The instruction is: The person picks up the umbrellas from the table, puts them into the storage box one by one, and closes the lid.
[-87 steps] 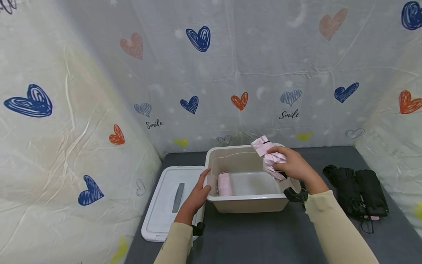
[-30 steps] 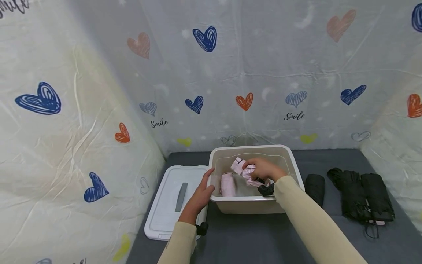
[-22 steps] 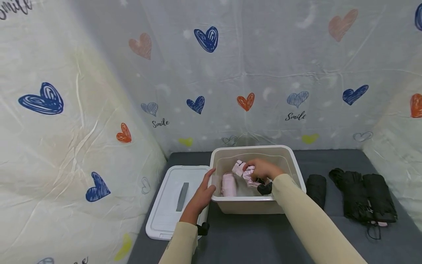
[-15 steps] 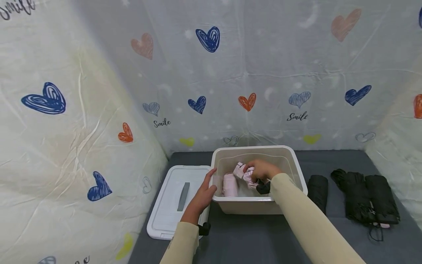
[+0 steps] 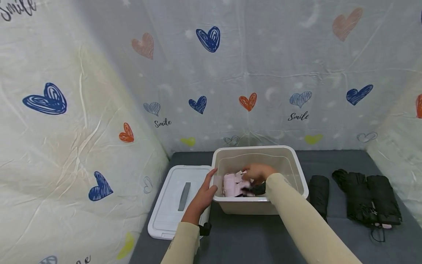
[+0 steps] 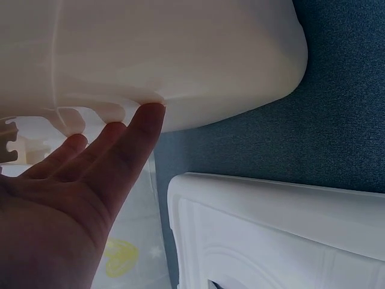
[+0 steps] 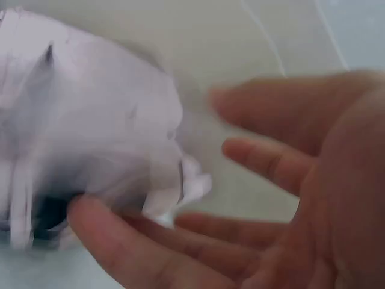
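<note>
Pink crumpled bundle (image 7: pixel 135 114) could spring loose if the right hand (image 5: pixel 259 171) snags it lifting away; fingers spread apart by its end, blurred, fingertip contact unclear. Bundle sits in the beige bin (image 5: pixel 252 208) beside a pink roll (image 5: pixel 229 186). Left hand (image 5: pixel 202 198), fingers straight, touches bin's left side. White lid (image 5: pixel 165 207) left, black roll (image 5: pixel 319 196) right of bin, both on grey bench (image 5: pixel 237 238)

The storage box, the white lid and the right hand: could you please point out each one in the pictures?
Storage box (image 5: pixel 248 208): head view, on its outer front wall.
White lid (image 5: pixel 171 201): head view, on its flat top.
Right hand (image 5: pixel 258 171): head view, on its back.
</note>
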`<act>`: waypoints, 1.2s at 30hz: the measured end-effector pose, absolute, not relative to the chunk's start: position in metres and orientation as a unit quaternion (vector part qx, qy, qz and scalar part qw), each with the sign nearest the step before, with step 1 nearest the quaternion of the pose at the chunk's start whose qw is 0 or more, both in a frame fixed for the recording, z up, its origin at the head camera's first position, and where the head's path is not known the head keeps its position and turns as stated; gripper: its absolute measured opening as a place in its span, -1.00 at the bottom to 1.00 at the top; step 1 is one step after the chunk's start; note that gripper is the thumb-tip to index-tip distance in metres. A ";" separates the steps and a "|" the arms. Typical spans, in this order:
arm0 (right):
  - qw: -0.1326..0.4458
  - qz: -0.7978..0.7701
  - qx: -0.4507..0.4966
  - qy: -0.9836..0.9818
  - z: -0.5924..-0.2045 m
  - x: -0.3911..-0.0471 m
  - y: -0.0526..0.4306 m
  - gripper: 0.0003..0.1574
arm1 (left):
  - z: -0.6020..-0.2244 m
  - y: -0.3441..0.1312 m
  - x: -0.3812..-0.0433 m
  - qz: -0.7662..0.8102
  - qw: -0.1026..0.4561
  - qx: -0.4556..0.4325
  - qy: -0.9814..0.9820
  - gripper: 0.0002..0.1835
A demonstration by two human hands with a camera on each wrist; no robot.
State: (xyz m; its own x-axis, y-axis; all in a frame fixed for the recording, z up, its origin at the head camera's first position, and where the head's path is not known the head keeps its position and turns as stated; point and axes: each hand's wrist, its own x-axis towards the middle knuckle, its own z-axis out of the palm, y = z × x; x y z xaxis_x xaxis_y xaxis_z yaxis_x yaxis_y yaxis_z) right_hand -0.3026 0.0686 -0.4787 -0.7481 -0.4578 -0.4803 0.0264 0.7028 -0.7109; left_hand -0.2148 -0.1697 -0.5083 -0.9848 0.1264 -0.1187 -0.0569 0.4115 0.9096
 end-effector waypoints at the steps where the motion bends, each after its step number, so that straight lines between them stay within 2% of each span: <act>1: 0.337 -0.369 -0.120 0.858 -0.478 -0.303 0.069 -0.31 | -0.508 -0.169 -0.215 0.541 0.084 0.021 0.837 -0.29; 4: 0.334 -0.369 -0.122 0.859 -0.473 -0.303 0.070 -0.35 | -0.508 -0.169 -0.216 0.538 0.081 0.025 0.839 -0.30; 11: 0.271 -0.315 -0.157 0.896 -0.456 -0.300 0.078 -0.47 | -0.507 -0.170 -0.217 0.540 0.082 0.029 0.837 -0.30; 25: 0.181 -0.255 -0.224 0.923 -0.435 -0.287 0.098 -0.51 | -0.511 -0.173 -0.219 0.538 0.081 0.028 0.839 -0.29; 36: 0.159 -0.250 -0.213 0.931 -0.414 -0.268 0.116 -0.48 | -0.500 -0.168 -0.215 0.530 0.095 0.032 0.842 -0.28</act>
State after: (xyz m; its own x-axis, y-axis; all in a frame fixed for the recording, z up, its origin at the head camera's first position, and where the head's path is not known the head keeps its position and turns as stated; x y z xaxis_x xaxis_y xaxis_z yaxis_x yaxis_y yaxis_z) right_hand -0.2681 0.1163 -0.4144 -0.8583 -0.4767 -0.1899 -0.3177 0.7843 -0.5328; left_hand -0.2147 -0.1683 -0.5004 -0.9800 0.1539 -0.1259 -0.0469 0.4360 0.8987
